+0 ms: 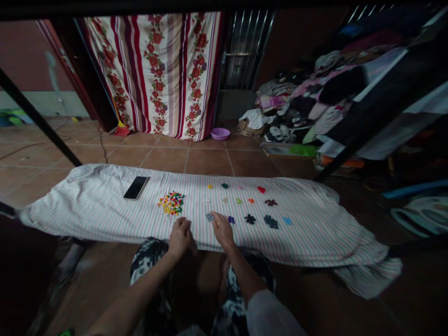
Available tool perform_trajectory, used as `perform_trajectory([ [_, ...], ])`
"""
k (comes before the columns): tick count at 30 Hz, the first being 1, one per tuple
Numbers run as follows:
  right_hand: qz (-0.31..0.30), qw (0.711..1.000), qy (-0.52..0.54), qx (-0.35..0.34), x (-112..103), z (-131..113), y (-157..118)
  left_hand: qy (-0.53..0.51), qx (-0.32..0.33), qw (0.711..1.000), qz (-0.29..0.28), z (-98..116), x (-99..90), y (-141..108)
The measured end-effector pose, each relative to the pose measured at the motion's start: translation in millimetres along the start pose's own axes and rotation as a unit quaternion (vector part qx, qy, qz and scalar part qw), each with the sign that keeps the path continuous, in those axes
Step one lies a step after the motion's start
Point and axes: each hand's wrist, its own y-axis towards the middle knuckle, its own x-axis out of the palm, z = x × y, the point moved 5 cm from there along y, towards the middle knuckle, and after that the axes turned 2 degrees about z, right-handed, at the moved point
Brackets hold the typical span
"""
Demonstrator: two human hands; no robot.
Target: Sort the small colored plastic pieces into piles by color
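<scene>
My right hand (222, 228) has its fingertips at a small grey pile (209, 217) on the striped cloth (308, 242); whether it pinches a piece is too small to tell. Just below a mixed pile of red, yellow, green and white pieces (171, 203) rests my left hand (180, 233), its fingers curled and their tips hidden. Several small single-colour piles lie to the right, among them dark blue (231, 220), black (249, 219), dark grey (271, 221), light blue (287, 221), brown (270, 202), red (261, 190) and dark green (224, 185).
A phone (136, 187) lies on the cloth at the left. Dark bars slant along both sides. Beyond are a floral curtain (157, 79), a purple basin (220, 134) and a heap of clothes (301, 98). My knees are under the near edge.
</scene>
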Motion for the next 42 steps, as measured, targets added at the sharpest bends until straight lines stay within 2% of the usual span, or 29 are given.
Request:
perform_trajectory([
  [5, 0.005, 1.0, 0.002, 0.012, -3, -2, 0, 0.056, -0.048, 0.997, 0.002, -16, -23.4, 18],
  [11, 0.012, 1.0, 0.006, 0.013, -5, -2, -2, 0.101, -0.082, 0.991, 0.0, -18, -23.0, 42],
  [16, 0.02, 1.0, 0.019, 0.01, -6, 0, -2, 0.113, -0.056, 0.992, -0.002, -15, -23.0, 38],
  [20, 0.037, 0.999, 0.026, 0.011, -8, 0, -2, 0.106, -0.013, 0.994, -0.006, -18, -31.8, 34],
  [24, 0.056, 0.998, 0.022, 0.009, -10, 1, -2, 0.12, -0.004, 0.993, 0.017, -34, -51.8, 32],
  [27, 0.067, 0.997, 0.029, 0.0, -10, 1, -2, 0.192, -0.03, 0.98, 0.031, -48, -62.0, 28],
  [30, 0.073, 0.997, 0.036, -0.005, -10, 3, -3, 0.279, -0.055, 0.959, -0.02, -57, -57.0, 22],
  [33, 0.071, 0.996, 0.046, -0.017, -10, 5, -2, 0.31, -0.032, 0.947, -0.076, -54, -46.9, 16],
  [38, 0.091, 0.993, 0.077, 0.003, -22, 1, 7, 0.329, -0.022, 0.941, -0.083, -47, -43.8, 14],
  [42, 0.087, 0.992, 0.092, 0.016, -23, -25, 19, 0.335, -0.027, 0.939, -0.072, -46, -41.3, 15],
])
